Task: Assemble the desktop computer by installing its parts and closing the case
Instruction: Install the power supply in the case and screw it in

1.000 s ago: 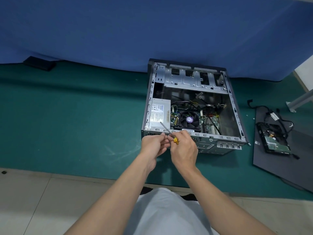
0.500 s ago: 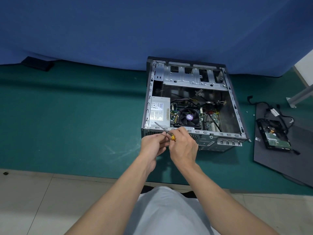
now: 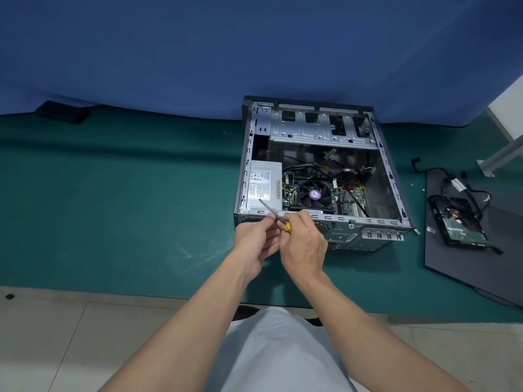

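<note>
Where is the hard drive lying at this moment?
In the head view, the hard drive lies on the dark panel at the far right, beside the open computer case, not touching it.

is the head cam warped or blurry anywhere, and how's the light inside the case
Head view: wide-angle distortion bows the lower edge of the blue cloth; light is soft and even; the computer case interior is dim next to the drive cage; left hand, right hand and the screwdriver they hold are sharp; power supply label print is too small to read.
</note>
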{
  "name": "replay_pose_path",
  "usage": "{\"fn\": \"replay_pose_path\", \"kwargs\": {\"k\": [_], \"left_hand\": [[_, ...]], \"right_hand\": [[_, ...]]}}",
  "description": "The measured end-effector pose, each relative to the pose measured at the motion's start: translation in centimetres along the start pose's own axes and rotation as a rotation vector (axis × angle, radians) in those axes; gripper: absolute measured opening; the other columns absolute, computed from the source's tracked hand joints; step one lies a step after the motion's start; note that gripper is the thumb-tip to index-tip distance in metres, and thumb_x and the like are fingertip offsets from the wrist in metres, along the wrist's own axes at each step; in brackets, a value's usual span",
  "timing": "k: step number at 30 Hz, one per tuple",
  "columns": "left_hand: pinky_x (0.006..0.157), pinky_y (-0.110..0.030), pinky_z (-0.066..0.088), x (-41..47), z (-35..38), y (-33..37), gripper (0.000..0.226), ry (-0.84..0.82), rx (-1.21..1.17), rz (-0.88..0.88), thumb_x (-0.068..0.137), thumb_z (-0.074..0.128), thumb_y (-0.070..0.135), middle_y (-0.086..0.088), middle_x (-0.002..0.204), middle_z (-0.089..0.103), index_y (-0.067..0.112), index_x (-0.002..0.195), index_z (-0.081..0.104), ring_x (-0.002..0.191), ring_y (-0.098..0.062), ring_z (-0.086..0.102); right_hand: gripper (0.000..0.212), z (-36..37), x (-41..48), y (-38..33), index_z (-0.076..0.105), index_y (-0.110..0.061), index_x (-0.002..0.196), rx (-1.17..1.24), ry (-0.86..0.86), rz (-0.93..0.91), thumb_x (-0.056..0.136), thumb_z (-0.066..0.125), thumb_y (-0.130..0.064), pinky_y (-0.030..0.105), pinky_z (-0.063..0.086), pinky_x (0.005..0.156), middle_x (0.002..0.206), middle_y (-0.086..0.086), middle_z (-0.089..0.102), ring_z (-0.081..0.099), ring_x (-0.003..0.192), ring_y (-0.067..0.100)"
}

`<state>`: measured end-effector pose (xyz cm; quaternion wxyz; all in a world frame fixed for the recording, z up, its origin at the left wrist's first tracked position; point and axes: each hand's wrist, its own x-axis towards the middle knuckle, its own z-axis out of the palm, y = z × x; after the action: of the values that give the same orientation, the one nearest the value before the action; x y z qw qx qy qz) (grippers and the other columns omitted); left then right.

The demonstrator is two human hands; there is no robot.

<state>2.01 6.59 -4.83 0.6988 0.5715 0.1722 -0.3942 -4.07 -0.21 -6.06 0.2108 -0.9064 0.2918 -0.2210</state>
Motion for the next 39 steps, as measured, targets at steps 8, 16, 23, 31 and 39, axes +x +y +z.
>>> {"fn": "replay_pose_path", "kwargs": {"k": [8, 16, 23, 31, 39], "left_hand": [[0.061, -0.029, 0.058, 0.3, 0.5, 0.9, 0.022, 0.032, -0.008, -0.052, 0.092, 0.064, 0.019, -0.018, 0.086, 0.068, -0.001, 0.085, 0.064, 0.071, -0.023, 0.067], [0.068, -0.031, 0.06, 0.2, 0.8, 1.3, 0.028, 0.022, 0.025, -0.087, 0.095, 0.06, 0.021, -0.022, 0.088, 0.071, -0.006, 0.091, 0.062, 0.078, -0.026, 0.071], [0.066, -0.034, 0.06, -0.1, 0.9, 1.4, 0.028, 0.026, 0.011, -0.083, 0.095, 0.059, 0.017, -0.026, 0.09, 0.069, -0.011, 0.096, 0.059, 0.079, -0.031, 0.071], [0.065, -0.036, 0.061, 0.0, 1.0, 1.4, 0.025, 0.033, -0.014, -0.072, 0.094, 0.059, 0.015, -0.026, 0.084, 0.069, -0.009, 0.089, 0.059, 0.075, -0.032, 0.071], [0.068, -0.036, 0.061, 0.0, 1.0, 1.3, 0.025, 0.04, -0.018, -0.074, 0.094, 0.06, 0.014, -0.027, 0.087, 0.07, -0.01, 0.093, 0.059, 0.079, -0.033, 0.072]], "right_hand": [[0.023, -0.7, 0.3, -0.4, 0.056, -0.013, 0.095, 0.1, -0.074, 0.26, 0.087, 0.066, -0.032, 0.038, 0.044, 0.068, 0.094, 0.004, 0.063, 0.057, 0.085, 0.028], [0.008, -2.8, -2.6, 0.4, 0.054, -0.017, 0.092, 0.47, -0.284, 0.478, 0.095, 0.053, -0.024, 0.04, 0.05, 0.07, 0.079, 0.003, 0.065, 0.061, 0.075, 0.028], [0.017, -3.6, -4.6, -0.6, 0.06, -0.025, 0.086, 0.509, -0.419, 0.513, 0.098, 0.049, -0.026, 0.029, 0.044, 0.066, 0.064, -0.006, 0.067, 0.051, 0.064, 0.016], [0.022, -3.6, -4.0, -1.0, 0.057, -0.027, 0.08, 0.487, -0.416, 0.557, 0.099, 0.047, -0.025, 0.036, 0.047, 0.073, 0.065, -0.006, 0.066, 0.054, 0.079, 0.025], [0.02, -3.8, -3.9, -1.2, 0.061, -0.022, 0.085, 0.466, -0.43, 0.549, 0.099, 0.046, -0.026, 0.038, 0.047, 0.075, 0.065, -0.007, 0.065, 0.058, 0.09, 0.032]]}}
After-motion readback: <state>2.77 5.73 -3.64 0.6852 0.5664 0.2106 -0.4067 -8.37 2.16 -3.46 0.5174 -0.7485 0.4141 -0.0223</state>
